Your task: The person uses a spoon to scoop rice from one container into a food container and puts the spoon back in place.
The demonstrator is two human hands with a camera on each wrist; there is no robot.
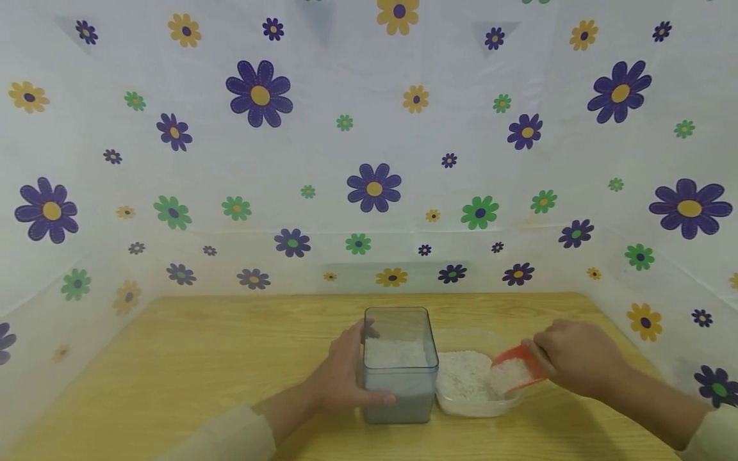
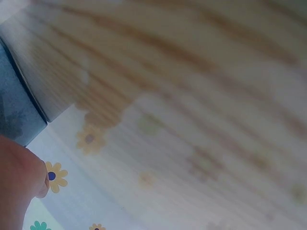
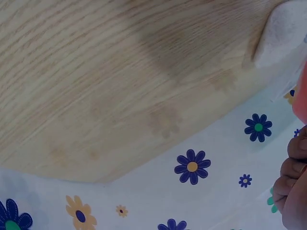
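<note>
A tall, see-through grey container (image 1: 400, 397) stands on the table with white rice (image 1: 394, 353) inside. My left hand (image 1: 346, 374) grips it from the left, thumb across the front and fingers round the far side. Just right of it is a low clear plastic tub (image 1: 478, 408) of rice. My right hand (image 1: 576, 355) holds a red scoop (image 1: 533, 363) by its handle. The scoop carries rice and is tilted over the tub's right side. In the right wrist view the curled fingers (image 3: 292, 167) show below a piece of the scoop (image 3: 301, 98).
The wood-grain table (image 1: 230, 358) runs back to a white flower-print sheet (image 1: 323, 153), which also hangs along both sides. The grey container and the tub stand close together near the table's front.
</note>
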